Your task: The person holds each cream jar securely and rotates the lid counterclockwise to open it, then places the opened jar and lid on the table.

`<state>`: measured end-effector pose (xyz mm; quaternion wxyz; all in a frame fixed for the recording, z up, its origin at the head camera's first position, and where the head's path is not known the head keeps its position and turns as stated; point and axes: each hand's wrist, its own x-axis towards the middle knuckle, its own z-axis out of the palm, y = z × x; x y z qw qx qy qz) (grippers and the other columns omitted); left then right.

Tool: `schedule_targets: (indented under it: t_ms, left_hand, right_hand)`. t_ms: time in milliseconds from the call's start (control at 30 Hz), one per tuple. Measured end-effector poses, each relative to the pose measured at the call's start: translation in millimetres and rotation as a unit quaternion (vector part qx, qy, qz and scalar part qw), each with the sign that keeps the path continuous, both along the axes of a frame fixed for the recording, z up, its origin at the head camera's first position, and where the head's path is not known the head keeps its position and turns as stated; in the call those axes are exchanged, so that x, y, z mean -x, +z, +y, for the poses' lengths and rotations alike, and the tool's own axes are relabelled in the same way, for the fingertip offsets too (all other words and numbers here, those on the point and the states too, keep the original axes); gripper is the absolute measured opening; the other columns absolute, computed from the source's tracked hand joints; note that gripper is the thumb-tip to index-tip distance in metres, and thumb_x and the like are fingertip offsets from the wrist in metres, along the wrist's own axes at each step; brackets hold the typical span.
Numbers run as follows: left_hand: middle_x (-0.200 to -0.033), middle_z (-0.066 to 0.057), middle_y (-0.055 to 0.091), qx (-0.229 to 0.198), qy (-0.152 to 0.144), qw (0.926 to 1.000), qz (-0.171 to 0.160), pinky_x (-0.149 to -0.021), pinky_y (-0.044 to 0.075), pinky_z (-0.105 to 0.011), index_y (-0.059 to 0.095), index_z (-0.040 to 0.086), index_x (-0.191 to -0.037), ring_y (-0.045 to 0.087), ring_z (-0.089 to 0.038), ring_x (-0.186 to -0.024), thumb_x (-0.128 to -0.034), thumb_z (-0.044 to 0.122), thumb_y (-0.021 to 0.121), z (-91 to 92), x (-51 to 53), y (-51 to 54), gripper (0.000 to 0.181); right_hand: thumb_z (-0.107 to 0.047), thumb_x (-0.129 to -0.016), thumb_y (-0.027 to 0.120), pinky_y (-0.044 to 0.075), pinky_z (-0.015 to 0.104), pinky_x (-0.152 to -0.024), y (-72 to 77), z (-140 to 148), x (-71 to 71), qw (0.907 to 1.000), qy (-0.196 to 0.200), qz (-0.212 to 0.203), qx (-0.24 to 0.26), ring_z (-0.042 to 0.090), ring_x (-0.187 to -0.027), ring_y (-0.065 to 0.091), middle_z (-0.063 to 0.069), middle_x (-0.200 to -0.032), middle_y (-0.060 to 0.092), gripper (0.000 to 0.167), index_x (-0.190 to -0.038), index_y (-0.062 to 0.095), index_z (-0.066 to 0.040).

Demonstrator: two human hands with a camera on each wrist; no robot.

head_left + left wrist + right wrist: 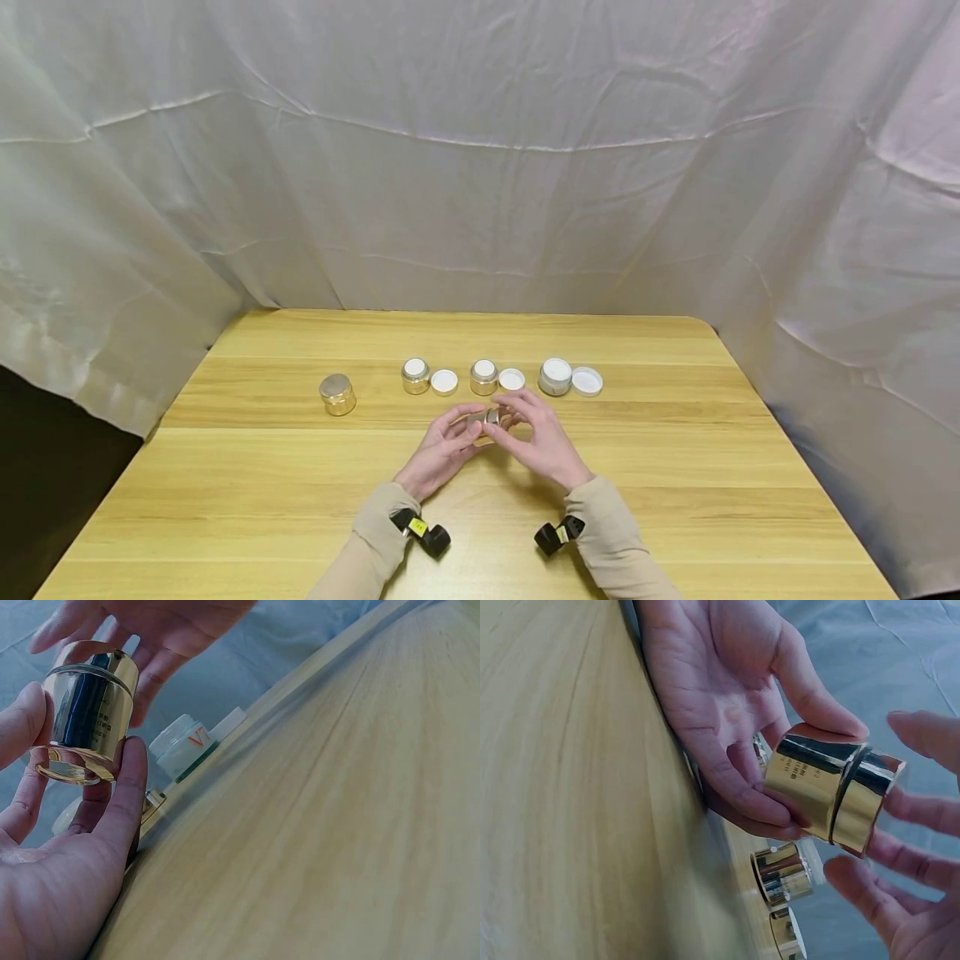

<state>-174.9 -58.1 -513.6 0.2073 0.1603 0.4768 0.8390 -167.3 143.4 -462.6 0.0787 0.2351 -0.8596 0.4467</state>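
Note:
My left hand grips a shiny gold jar by its body, thumb on one side and fingers on the other; the right wrist view shows the same jar tilted, a dark seam below its lid. Around the lid end, my right hand has its fingers spread. In the right wrist view, some fingertips of that hand are at the lid's edge, while another finger stands off from it. Palm and loosely bent fingers of the right hand show behind the jar in the left wrist view.
A capped gold jar stands at the back left. Along the back are two small metallic jars and a wider pale one, each white on top, with white discs or lids beside them. Grey cloth hangs behind.

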Motion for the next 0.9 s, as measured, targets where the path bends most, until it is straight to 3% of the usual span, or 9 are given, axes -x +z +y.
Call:
schedule_targets:
  t_ms: [100,233,433,633,900]
  left_hand:
    - [-0.121,0.005,0.064,0.001,0.001,1.0,-0.002,-0.11,0.052,-0.034,0.059,0.021,-0.125,0.063,-0.008,-0.114,-0.1025,0.007,0.054,0.4,-0.1,0.0,0.027]
    - [-0.121,0.005,0.064,0.002,0.002,1.0,-0.004,-0.108,0.052,-0.033,0.059,0.02,-0.126,0.063,-0.008,-0.114,-0.1025,0.008,0.054,1.0,0.1,-0.2,0.027]
    - [-0.123,0.004,0.064,0.001,0.002,1.0,0.0,-0.108,0.052,-0.033,0.059,0.02,-0.125,0.063,-0.008,-0.115,-0.1025,0.007,0.054,0.1,0.0,-0.2,0.027]
    - [-0.12,0.004,0.065,-0.001,0.004,1.0,-0.001,-0.108,0.052,-0.033,0.059,0.019,-0.126,0.063,-0.009,-0.113,-0.1027,0.007,0.054,0.1,0.0,-0.9,0.026]
    - [-0.121,0.005,0.065,-0.001,0.0,1.0,-0.001,-0.109,0.052,-0.033,0.06,0.023,-0.123,0.063,-0.008,-0.115,-0.1026,0.008,0.054,-0.3,0.0,-0.7,0.026]
  right_hand:
    - [-0.03,-0.092,0.073,0.059,0.034,-0.087,-0.5,-1.2,0.2,0.9997,-0.02,-0.013,-0.002,0.015,-0.09,0.067,0.004,-0.117,0.066,0.044,-0.128,0.066,-0.005]
    - [-0.024,-0.091,0.074,0.06,0.025,-0.075,-1.3,-1.9,1.4,0.9994,-0.028,0.008,0.018,0.011,-0.082,0.065,0.006,-0.104,0.07,0.034,-0.117,0.07,-0.002]
    - [-0.016,-0.088,0.077,0.063,0.03,-0.079,-1.9,-0.1,3.1,0.998,0.005,0.047,0.042,0.018,-0.085,0.068,0.009,-0.104,0.071,0.027,-0.111,0.072,-0.002]
    - [-0.016,-0.086,0.079,0.062,0.034,-0.09,-0.8,1.3,2.6,0.9987,0.018,0.039,0.029,0.021,-0.092,0.071,0.007,-0.112,0.068,0.036,-0.118,0.07,-0.002]
    - [-0.021,-0.088,0.078,0.061,0.028,-0.074,-3.6,-0.9,3.4,0.9988,-0.017,0.037,0.029,0.013,-0.08,0.067,0.008,-0.105,0.07,0.036,-0.116,0.07,0.0]
